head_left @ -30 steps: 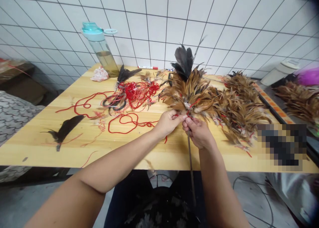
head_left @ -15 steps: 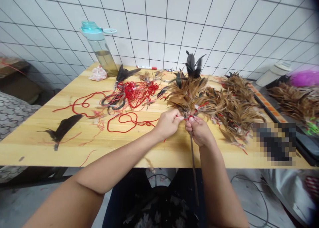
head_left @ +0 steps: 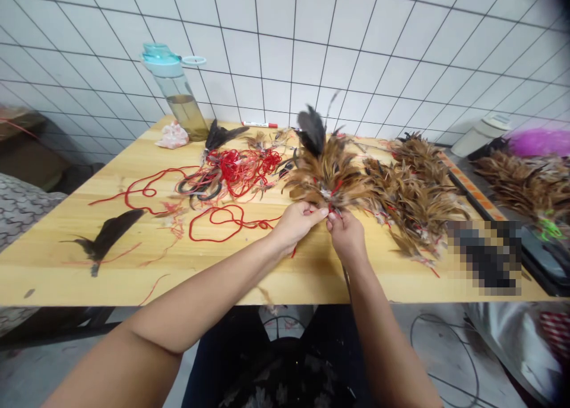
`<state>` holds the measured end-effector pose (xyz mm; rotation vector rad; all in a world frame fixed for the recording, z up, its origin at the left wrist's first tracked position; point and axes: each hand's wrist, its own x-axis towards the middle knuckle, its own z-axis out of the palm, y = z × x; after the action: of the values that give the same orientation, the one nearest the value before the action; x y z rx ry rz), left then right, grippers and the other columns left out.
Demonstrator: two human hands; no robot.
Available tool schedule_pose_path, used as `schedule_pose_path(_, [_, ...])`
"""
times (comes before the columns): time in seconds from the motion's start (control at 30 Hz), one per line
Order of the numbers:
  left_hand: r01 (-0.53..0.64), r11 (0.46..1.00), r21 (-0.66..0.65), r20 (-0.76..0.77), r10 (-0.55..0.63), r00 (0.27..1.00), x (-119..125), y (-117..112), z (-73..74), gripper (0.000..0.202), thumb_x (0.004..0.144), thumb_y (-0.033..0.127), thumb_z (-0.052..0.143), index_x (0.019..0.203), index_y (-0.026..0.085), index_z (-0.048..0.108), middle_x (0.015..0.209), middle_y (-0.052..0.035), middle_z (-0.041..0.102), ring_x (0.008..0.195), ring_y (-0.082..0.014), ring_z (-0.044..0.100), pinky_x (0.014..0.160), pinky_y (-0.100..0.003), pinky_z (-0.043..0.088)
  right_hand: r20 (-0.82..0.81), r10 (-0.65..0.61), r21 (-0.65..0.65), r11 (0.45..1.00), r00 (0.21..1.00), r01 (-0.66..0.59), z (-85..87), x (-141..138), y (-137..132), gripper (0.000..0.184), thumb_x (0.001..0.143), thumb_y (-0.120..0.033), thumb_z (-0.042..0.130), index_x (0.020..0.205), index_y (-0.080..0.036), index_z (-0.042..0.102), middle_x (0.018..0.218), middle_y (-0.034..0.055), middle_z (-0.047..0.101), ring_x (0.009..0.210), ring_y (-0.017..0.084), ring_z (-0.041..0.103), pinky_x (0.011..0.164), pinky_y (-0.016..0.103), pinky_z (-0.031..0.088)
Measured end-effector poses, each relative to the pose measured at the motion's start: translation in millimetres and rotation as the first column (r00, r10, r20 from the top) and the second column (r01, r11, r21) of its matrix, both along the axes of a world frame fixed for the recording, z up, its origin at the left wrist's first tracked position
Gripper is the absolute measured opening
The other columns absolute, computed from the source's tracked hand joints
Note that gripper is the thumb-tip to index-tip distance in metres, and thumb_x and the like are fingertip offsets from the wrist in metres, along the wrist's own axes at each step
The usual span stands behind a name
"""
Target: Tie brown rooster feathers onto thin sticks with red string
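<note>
The left hand (head_left: 300,225) has its fingers pinched, seemingly on red cord (head_left: 216,240); the right hand's (head_left: 350,239) clamp the stick (head_left: 347,280) of a feather duster (head_left: 330,171), right of the water bottle (head_left: 187,110); binding looks in hand, next probably wanting a taut wrap; its feathers point toward the wall (head_left: 249,69), long axis front to back

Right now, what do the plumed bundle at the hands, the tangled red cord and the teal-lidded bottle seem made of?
Plumed bundle: probably natural feathers, faintly glossy, with fine, irregular tips.
Tangled red cord: likely textile yarn, matte, judging by its limp loops.
Teal-lidded bottle: clear, shiny plastic or glass; liquid shows through.
</note>
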<state>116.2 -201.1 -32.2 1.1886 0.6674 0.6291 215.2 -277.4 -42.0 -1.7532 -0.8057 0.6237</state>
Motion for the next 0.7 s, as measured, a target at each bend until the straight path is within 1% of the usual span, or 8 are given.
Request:
schedule_pose_path(0.07, [0.016, 1.0, -0.027, 0.1, -0.013, 0.995, -0.3, 0.4, -0.3, 0.022, 0.066, 0.028, 0.076, 0.077, 0.013, 0.066, 0.074, -0.0026, 0.067, 0.077, -0.0139, 0.06, 0.078, -0.027, 0.045, 0.337, -0.055, -0.138, 0.985, 0.94, 0.107, 4.8, -12.3, -1.6, 0.014, 0.084, -0.029, 0.049, 0.083, -0.02, 0.059, 0.068, 0.0053, 0.06, 0.064, 0.02, 0.053, 0.063, 0.031, 0.036])
schedule_pose_path(0.13, [0.008, 0.999, -0.051, 0.145, 0.0, 0.99, -0.3, 0.5, -1.8, 0.024, 0.065, 0.025, 0.076, 0.085, 0.014, 0.069, 0.088, -0.0051, 0.071, 0.091, -0.0165, 0.062, 0.091, -0.031, 0.044, 0.538, -0.05, -0.197, 0.963, 0.841, 0.183, 9.6, -24.4, -2.0, 0.025, 0.088, -0.026, 0.041, 0.099, -0.016, 0.062, 0.084, 0.0129, 0.066, 0.075, 0.024, 0.058, 0.068, 0.034, 0.038])
schedule_pose_path(0.2, [0.002, 0.997, -0.077, 0.133, 0.009, 0.991, 0.3, 0.5, -3.9, 0.023, 0.065, 0.022, 0.076, 0.087, 0.015, 0.07, 0.091, -0.0058, 0.072, 0.095, -0.0173, 0.063, 0.097, -0.033, 0.042, 0.615, -0.031, -0.22, 0.953, 0.788, 0.21, 12.6, -32.7, -1.4, 0.032, 0.091, -0.025, 0.036, 0.107, -0.013, 0.061, 0.095, 0.0181, 0.067, 0.082, 0.027, 0.06, 0.071, 0.035, 0.039])
schedule_pose_path(0.27, [-0.006, 0.997, -0.073, 0.126, 0.015, 0.992, 1.1, 0.5, -5.7, 0.019, 0.066, 0.019, 0.074, 0.083, 0.014, 0.069, 0.087, -0.0054, 0.072, 0.091, -0.0171, 0.063, 0.095, -0.033, 0.044, 0.621, -0.009, -0.237, 0.951, 0.784, 0.199, 13.9, -36.5, -0.6, 0.033, 0.092, -0.024, 0.036, 0.11, -0.013, 0.061, 0.097, 0.0186, 0.068, 0.083, 0.027, 0.061, 0.072, 0.035, 0.04])
schedule_pose_path(0.4, [-0.06, 0.998, 0.017, 0.09, 0.058, 0.994, 1.3, 0.1, -5.5, 0.007, 0.068, 0.016, 0.07, 0.068, 0.014, 0.063, 0.069, -0.0021, 0.067, 0.068, -0.0128, 0.061, 0.07, -0.025, 0.048, 0.535, 0.06, -0.293, 0.949, 0.843, 0.119, 14.8, -36.6, -1.6, 0.03, 0.087, -0.021, 0.045, 0.115, -0.015, 0.057, 0.088, 0.0148, 0.069, 0.077, 0.026, 0.063, 0.068, 0.033, 0.04])
schedule_pose_path(0.5, [-0.052, 0.998, -0.019, 0.04, 0.052, 0.998, 0.1, -1.2, -1.9, 0.016, 0.069, 0.018, 0.069, 0.063, 0.014, 0.055, 0.054, 0.0012, 0.059, 0.048, -0.0088, 0.052, 0.049, -0.021, 0.04, 0.368, 0.134, -0.33, 0.944, 0.92, -0.006, 14.6, -32.1, -5.4, 0.029, 0.082, -0.017, 0.052, 0.111, -0.016, 0.055, 0.075, 0.0098, 0.068, 0.069, 0.025, 0.062, 0.067, 0.034, 0.041])
schedule_pose_path(0.63, [-0.014, 0.994, -0.111, 0.01, 0.016, 1.0, -0.9, -5.0, 1.9, 0.023, 0.068, 0.023, 0.072, 0.069, 0.016, 0.05, 0.051, 0.0035, 0.057, 0.038, -0.0073, 0.046, 0.038, -0.019, 0.032, 0.005, 0.284, -0.121, 0.952, 0.959, -0.282, 14.0, -17.5, -14.5, 0.008, 0.083, -0.028, 0.053, 0.084, -0.02, 0.057, 0.07, 0.0043, 0.065, 0.067, 0.019, 0.061, 0.06, 0.028, 0.04])
schedule_pose_path(0.7, [-0.001, 0.996, -0.095, 0.016, 0.003, 1.0, -0.5, -7.9, 1.2, 0.024, 0.068, 0.027, 0.072, 0.07, 0.017, 0.05, 0.05, 0.0043, 0.055, 0.037, -0.0072, 0.046, 0.037, -0.018, 0.033, -0.208, 0.326, -0.004, 0.942, 0.922, -0.335, 14.3, -10.1, -19.2, 0.024, 0.083, -0.044, 0.054, 0.078, -0.021, 0.057, 0.071, 0.0043, 0.064, 0.067, 0.017, 0.058, 0.05, 0.024, 0.033])
